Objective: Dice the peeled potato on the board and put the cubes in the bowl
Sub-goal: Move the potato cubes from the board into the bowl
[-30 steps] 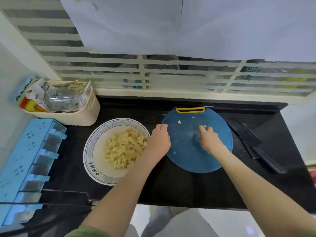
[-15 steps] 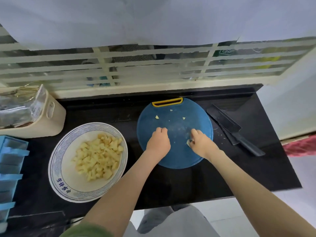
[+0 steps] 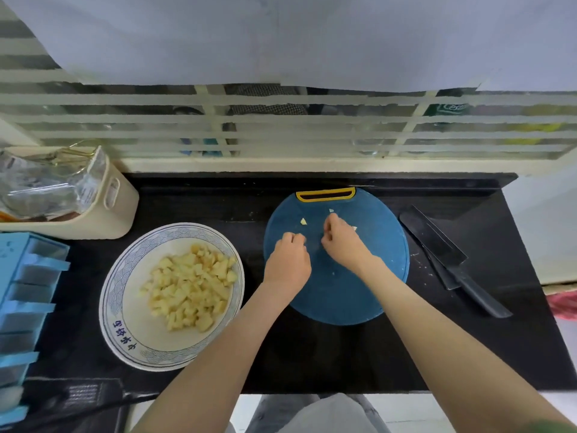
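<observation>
While most of the potato cubes (image 3: pixel 187 285) lie heaped in the bowl (image 3: pixel 125 335), a few scraps (image 3: pixel 303 221) sit on the far part of the blue board (image 3: pixel 337 295). The left hand (image 3: pixel 288 257) and right hand (image 3: pixel 343 242) rest there, fingers curled under; whether they pinch anything I cannot tell. Small bits could slip in transit onto the black desk (image 3: pixel 312 354), and a careless sweep might brush the knife (image 3: pixel 437 245) beside the board.
</observation>
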